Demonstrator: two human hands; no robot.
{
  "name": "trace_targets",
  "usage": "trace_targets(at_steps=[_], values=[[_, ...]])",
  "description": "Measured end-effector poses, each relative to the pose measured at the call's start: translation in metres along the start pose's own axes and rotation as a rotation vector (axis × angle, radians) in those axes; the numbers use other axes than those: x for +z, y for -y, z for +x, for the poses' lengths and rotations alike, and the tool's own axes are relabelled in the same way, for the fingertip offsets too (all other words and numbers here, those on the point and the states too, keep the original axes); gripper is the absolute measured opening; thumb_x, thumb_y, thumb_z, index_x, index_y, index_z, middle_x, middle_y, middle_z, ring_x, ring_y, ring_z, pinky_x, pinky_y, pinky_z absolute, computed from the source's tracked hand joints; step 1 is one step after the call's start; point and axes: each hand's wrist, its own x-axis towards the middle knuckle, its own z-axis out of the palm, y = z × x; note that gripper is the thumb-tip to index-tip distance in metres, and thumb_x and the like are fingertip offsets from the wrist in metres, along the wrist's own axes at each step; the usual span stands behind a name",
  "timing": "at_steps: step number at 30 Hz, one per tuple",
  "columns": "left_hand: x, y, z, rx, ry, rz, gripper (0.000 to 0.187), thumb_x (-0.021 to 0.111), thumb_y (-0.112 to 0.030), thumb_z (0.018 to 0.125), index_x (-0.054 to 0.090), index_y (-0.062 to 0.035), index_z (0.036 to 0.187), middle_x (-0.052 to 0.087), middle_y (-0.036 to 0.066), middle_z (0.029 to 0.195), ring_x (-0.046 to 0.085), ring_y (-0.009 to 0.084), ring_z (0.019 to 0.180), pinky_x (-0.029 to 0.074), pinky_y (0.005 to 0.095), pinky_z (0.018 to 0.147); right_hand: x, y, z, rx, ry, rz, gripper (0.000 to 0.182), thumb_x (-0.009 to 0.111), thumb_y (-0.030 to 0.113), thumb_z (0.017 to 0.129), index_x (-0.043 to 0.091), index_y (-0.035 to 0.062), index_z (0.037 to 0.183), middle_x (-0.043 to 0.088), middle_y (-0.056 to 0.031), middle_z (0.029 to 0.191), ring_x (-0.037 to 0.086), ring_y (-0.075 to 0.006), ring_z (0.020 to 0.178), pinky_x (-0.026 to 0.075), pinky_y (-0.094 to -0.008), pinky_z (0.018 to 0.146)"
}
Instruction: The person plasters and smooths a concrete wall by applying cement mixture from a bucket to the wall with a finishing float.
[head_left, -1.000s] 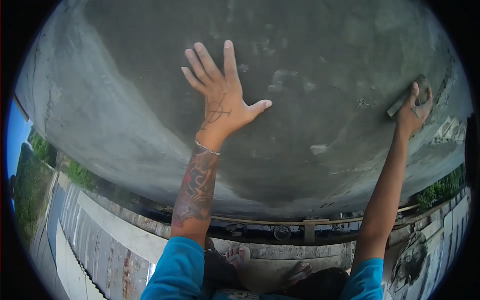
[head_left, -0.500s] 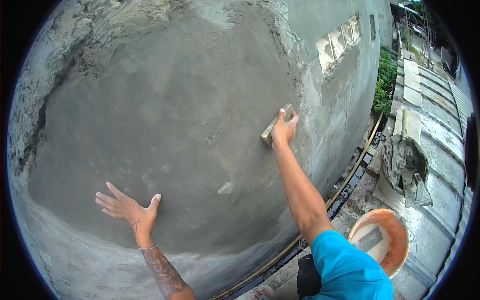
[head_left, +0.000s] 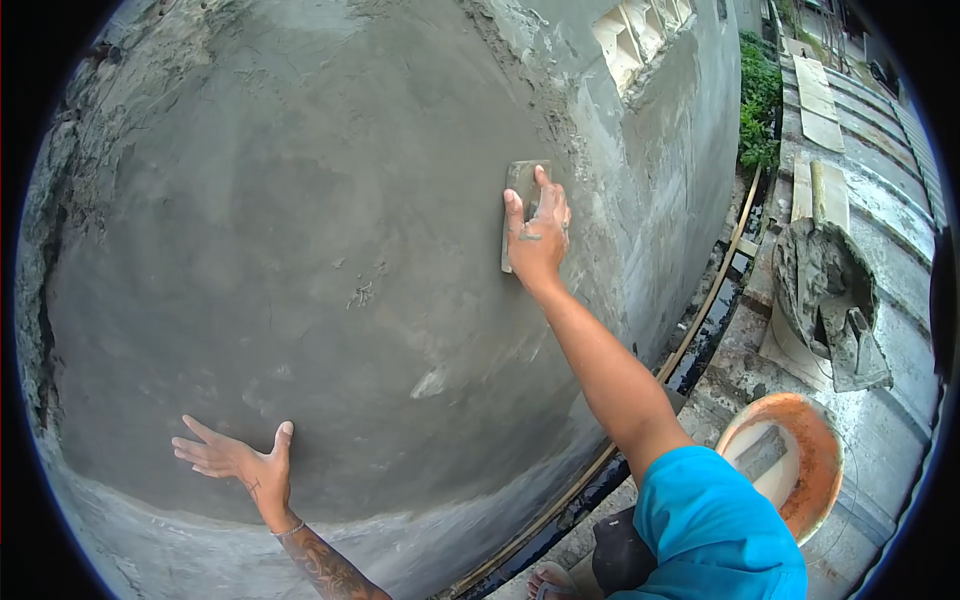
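Note:
A wide patch of damp grey plaster (head_left: 250, 250) covers most of the wall before me. My right hand (head_left: 540, 228) grips a plastering float (head_left: 518, 180) from behind, its long side nearly upright in view. The float lies close against the plaster near the ridged right-hand border (head_left: 555, 120). Low on the left, my left hand (head_left: 240, 462) is spread with fingers apart and thumb up, holding nothing and overlapping the plaster's lower part. Between the hands are a small rough mark (head_left: 362, 293) and a pale smear (head_left: 430, 381).
An orange tub (head_left: 822, 450) with pale liquid and a flat grey tool (head_left: 762, 452) stands at lower right. Beyond it sits a mortar-caked bucket (head_left: 800, 345) on ribbed roofing (head_left: 880, 200). A dark gutter (head_left: 715, 330) runs along the wall's foot. Vent blocks (head_left: 640, 40) open the wall above.
My right hand has moved the float upward along the plaster and turned it from slanted to nearly upright. My left hand stays spread, sitting lower in view. The whole view has shifted.

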Motion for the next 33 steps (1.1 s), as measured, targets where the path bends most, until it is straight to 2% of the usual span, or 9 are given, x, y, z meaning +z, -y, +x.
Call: trace_targets(at_steps=[3, 7, 12, 15, 17, 26, 29, 32, 33], values=[[-0.003, 0.002, 0.0, 0.009, 0.011, -0.004, 0.14, 0.076, -0.075, 0.059, -0.002, -0.0107, 0.156, -0.015, 0.03, 0.157, -0.017, 0.045, 0.146, -0.007, 0.0641, 0.112, -0.001, -0.045, -0.009, 0.304, -0.053, 0.016, 0.062, 0.051, 0.053, 0.096, 0.038, 0.0154, 0.144, 0.044, -0.0245, 0.139, 0.043, -0.0419, 0.129, 0.04, -0.0514, 0.101], [-0.006, -0.002, 0.003, 0.001, -0.002, -0.018, 0.14, 0.076, -0.075, 0.059, -0.003, -0.0106, 0.156, -0.016, 0.029, 0.157, -0.019, 0.0446, 0.145, -0.008, 0.0636, 0.113, 0.0, -0.093, -0.045, 0.968, 0.051, 0.219, 0.062, 0.054, 0.049, 0.095, 0.033, 0.0151, 0.143, 0.047, -0.0234, 0.136, 0.048, -0.04, 0.124, 0.041, -0.0506, 0.101], [-0.009, -0.005, 0.002, -0.015, 0.047, -0.003, 0.141, 0.075, -0.075, 0.061, -0.005, -0.0068, 0.155, -0.016, 0.032, 0.155, -0.021, 0.0467, 0.144, -0.009, 0.0658, 0.111, -0.009, 0.104, 0.045, 0.493, 0.005, 0.102, 0.061, 0.057, 0.044, 0.094, 0.034, 0.0134, 0.142, 0.047, -0.0234, 0.133, 0.045, -0.0403, 0.125, 0.041, -0.0518, 0.099], [-0.007, -0.003, 0.002, 0.009, 0.033, 0.016, 0.14, 0.072, -0.079, 0.061, -0.004, -0.007, 0.155, -0.016, 0.032, 0.155, -0.02, 0.0468, 0.144, -0.009, 0.0659, 0.111, -0.009, 0.196, 0.056, -0.246, 0.004, 0.103, 0.058, 0.058, 0.042, 0.094, 0.042, 0.0112, 0.14, 0.044, -0.0258, 0.135, 0.043, -0.0428, 0.125, 0.04, -0.0519, 0.101], [-0.004, -0.002, 0.002, 0.023, 0.01, 0.002, 0.139, 0.073, -0.077, 0.061, -0.002, -0.0097, 0.156, -0.013, 0.032, 0.156, -0.018, 0.0461, 0.145, -0.007, 0.0649, 0.112, -0.002, 0.217, 0.047, -0.41, -0.014, 0.068, 0.06, 0.057, 0.047, 0.094, 0.045, 0.0099, 0.139, 0.048, -0.0242, 0.133, 0.045, -0.044, 0.123, 0.042, -0.0521, 0.099], [-0.004, -0.008, 0.002, 0.012, 0.009, -0.012, 0.134, 0.074, -0.072, 0.065, -0.003, -0.0105, 0.156, -0.014, 0.032, 0.156, -0.019, 0.0467, 0.145, -0.008, 0.064, 0.112, 0.001, -0.024, 0.008, 0.21, -0.061, 0.034, 0.06, 0.052, 0.05, 0.096, 0.039, 0.0106, 0.141, 0.046, -0.0226, 0.139, 0.043, -0.0397, 0.129, 0.04, -0.0519, 0.101], [-0.013, -0.009, 0.004, 0.015, 0.046, -0.045, 0.134, 0.073, -0.072, 0.066, -0.004, -0.0094, 0.156, -0.018, 0.033, 0.155, -0.022, 0.0493, 0.142, -0.008, 0.0653, 0.111, -0.01, -0.097, -0.041, 0.702, 0.143, -0.036, 0.059, 0.055, 0.046, 0.095, 0.037, 0.0099, 0.139, 0.055, -0.0268, 0.127, 0.055, -0.0414, 0.118, 0.043, -0.0481, 0.1], [-0.013, -0.006, 0.005, 0.004, 0.04, -0.084, 0.132, 0.077, -0.065, 0.067, -0.003, -0.0104, 0.156, -0.019, 0.033, 0.155, -0.022, 0.0497, 0.142, -0.009, 0.0654, 0.111, -0.006, -0.257, -0.083, 0.955, 0.221, 0.236, 0.057, 0.059, 0.042, 0.093, 0.047, -0.0006, 0.128, 0.064, -0.0209, 0.114, 0.062, -0.0332, 0.107, 0.048, -0.0421, 0.093], [-0.015, -0.007, 0.005, -0.002, 0.058, -0.097, 0.129, 0.078, -0.059, 0.068, -0.003, -0.0105, 0.156, -0.019, 0.033, 0.154, -0.023, 0.0507, 0.142, -0.01, 0.0654, 0.111, -0.025, -0.256, -0.071, 0.899, 0.296, 0.218, 0.055, 0.06, 0.041, 0.092, 0.05, -0.0026, 0.124, 0.065, -0.0188, 0.111, 0.063, -0.03, 0.104, 0.048, -0.0399, 0.092]])
